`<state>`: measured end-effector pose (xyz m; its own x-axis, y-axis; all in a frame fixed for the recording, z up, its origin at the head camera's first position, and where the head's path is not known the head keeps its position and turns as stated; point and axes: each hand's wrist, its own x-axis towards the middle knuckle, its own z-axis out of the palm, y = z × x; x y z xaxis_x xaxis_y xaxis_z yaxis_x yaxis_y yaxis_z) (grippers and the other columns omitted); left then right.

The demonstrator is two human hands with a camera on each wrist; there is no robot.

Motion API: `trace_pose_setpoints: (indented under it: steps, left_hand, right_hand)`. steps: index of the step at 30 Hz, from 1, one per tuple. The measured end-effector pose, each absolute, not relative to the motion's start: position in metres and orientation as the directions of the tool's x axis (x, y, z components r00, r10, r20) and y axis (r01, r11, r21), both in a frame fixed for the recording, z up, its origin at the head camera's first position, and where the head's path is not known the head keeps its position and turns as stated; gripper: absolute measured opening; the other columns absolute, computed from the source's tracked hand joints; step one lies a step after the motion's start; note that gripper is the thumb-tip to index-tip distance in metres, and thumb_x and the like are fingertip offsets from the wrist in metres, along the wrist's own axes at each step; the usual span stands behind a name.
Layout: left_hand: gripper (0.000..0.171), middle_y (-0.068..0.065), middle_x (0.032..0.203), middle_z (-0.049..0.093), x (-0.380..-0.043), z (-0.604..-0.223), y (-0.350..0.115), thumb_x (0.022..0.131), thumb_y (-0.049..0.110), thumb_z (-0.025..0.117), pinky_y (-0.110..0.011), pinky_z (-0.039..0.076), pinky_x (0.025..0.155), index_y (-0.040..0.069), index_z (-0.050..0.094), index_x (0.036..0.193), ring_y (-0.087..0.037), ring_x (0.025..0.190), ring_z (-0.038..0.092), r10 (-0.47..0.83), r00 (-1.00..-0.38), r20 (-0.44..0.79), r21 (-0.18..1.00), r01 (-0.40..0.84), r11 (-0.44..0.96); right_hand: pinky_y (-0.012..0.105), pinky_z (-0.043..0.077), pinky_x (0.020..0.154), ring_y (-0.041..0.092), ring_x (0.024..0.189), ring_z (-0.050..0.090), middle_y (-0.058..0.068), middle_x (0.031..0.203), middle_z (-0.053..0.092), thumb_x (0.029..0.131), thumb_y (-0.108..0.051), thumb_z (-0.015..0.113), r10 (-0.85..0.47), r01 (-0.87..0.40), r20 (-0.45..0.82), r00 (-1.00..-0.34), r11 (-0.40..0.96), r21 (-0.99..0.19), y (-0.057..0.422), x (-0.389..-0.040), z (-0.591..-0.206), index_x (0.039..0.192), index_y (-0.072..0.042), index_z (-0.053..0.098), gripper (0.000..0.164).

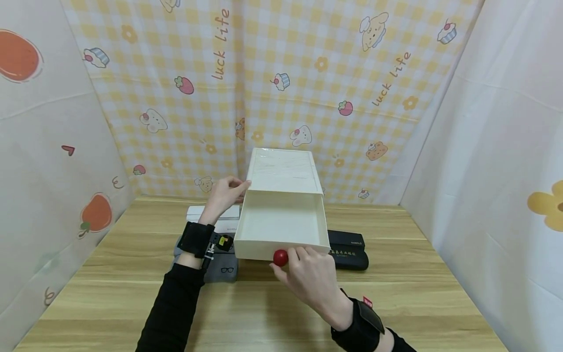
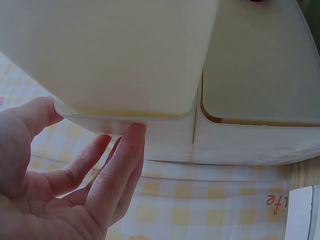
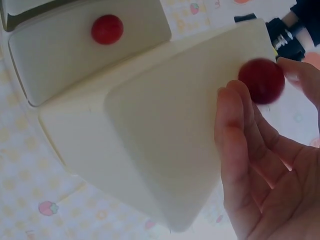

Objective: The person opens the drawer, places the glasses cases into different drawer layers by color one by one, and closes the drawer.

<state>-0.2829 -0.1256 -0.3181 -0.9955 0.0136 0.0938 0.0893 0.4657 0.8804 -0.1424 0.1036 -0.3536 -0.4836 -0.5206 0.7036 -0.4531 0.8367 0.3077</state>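
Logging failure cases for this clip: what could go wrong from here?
The open drawer is well out of the white cabinet; another pull by the right hand on the red knob might free and drop it.
If the left hand slips off the cabinet's edge, the cabinet could shift or tip.
If the drawer swings right, it may knock the black case.

"What sort of place are we standing in?"
"It's looking like a curtained booth: printed cloths (image 1: 281, 112) are hanging on three sides, enclosing a wood-grain bench (image 1: 246, 313)."
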Motion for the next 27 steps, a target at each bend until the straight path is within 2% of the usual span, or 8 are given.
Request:
trace_pose_setpoints:
  steps: [3,7,9,13,17,21,27]
  left_hand:
    - [0.046,-0.023,0.115,0.061,-0.283,-0.318,-0.125,0.096,0.036,0.054,-0.035,0.058,0.081,-0.003,0.056,0.121,-0.033,0.096,0.068,0.016,-0.995,0.094,0.880,0.090,0.466]
    - [0.046,-0.022,0.114,0.061,-0.284,-0.319,-0.125,0.096,0.037,0.054,-0.033,0.058,0.081,-0.002,0.056,0.120,-0.031,0.096,0.067,0.018,-0.996,0.089,0.884,0.087,0.460]
    - [0.046,-0.021,0.114,0.061,-0.284,-0.319,-0.125,0.095,0.037,0.054,-0.032,0.058,0.081,-0.001,0.057,0.120,-0.030,0.095,0.066,0.018,-0.996,0.087,0.886,0.085,0.455]
    - [0.045,-0.021,0.113,0.061,-0.285,-0.319,-0.125,0.095,0.037,0.055,-0.031,0.058,0.081,-0.001,0.057,0.120,-0.028,0.095,0.065,0.015,-0.997,0.080,0.891,0.078,0.447]
    - [0.046,-0.021,0.115,0.061,-0.285,-0.320,-0.125,0.095,0.037,0.055,-0.030,0.058,0.080,-0.001,0.057,0.120,-0.027,0.095,0.066,0.012,-0.997,0.071,0.894,0.069,0.443]
    - [0.046,-0.021,0.116,0.061,-0.286,-0.320,-0.125,0.095,0.037,0.055,-0.030,0.058,0.080,-0.001,0.056,0.121,-0.028,0.096,0.066,0.012,-0.998,0.067,0.896,0.066,0.439]
    - [0.046,-0.022,0.114,0.062,-0.285,-0.320,-0.126,0.095,0.037,0.055,-0.030,0.058,0.080,-0.002,0.056,0.121,-0.027,0.093,0.066,0.017,-0.997,0.073,0.894,0.073,0.441]
  right_hand:
    - [0.014,0.025,0.036,0.006,0.041,0.050,-0.006,0.051,0.054,0.071,-0.051,0.075,-0.527,-0.494,0.737,-0.423,0.816,0.300,0.110,-0.141,-0.343,0.059,-0.015,0.056,0.042]
    - [0.013,0.011,0.038,0.004,0.037,0.040,-0.006,0.050,0.053,0.084,-0.045,0.064,-0.515,-0.557,0.778,-0.358,0.787,0.265,0.127,-0.143,-0.320,0.063,-0.013,0.061,0.039]
    - [0.013,0.012,0.038,0.005,0.037,0.041,-0.004,0.053,0.058,0.087,-0.042,0.060,-0.501,-0.577,0.789,-0.356,0.782,0.236,0.137,-0.148,-0.308,0.068,-0.010,0.065,0.038]
    - [0.014,0.022,0.036,0.010,0.042,0.050,0.002,0.066,0.066,0.084,-0.032,0.068,-0.476,-0.586,0.767,-0.430,0.794,0.164,0.159,-0.165,-0.293,0.078,-0.007,0.068,0.026]
    - [0.021,0.037,0.043,0.017,0.058,0.059,0.007,0.081,0.068,0.082,-0.024,0.073,-0.447,-0.552,0.716,-0.537,0.828,0.103,0.180,-0.186,-0.294,0.088,-0.007,0.068,0.019]
    - [0.029,0.050,0.063,0.023,0.079,0.064,0.010,0.094,0.067,0.085,-0.019,0.070,-0.422,-0.544,0.648,-0.634,0.839,0.014,0.200,-0.204,-0.302,0.096,-0.005,0.067,0.018]
    - [0.042,0.053,0.083,0.031,0.102,0.062,0.014,0.110,0.065,0.086,-0.021,0.070,-0.440,-0.541,0.480,-0.759,0.836,-0.089,0.222,-0.230,-0.319,0.106,-0.002,0.065,0.028]
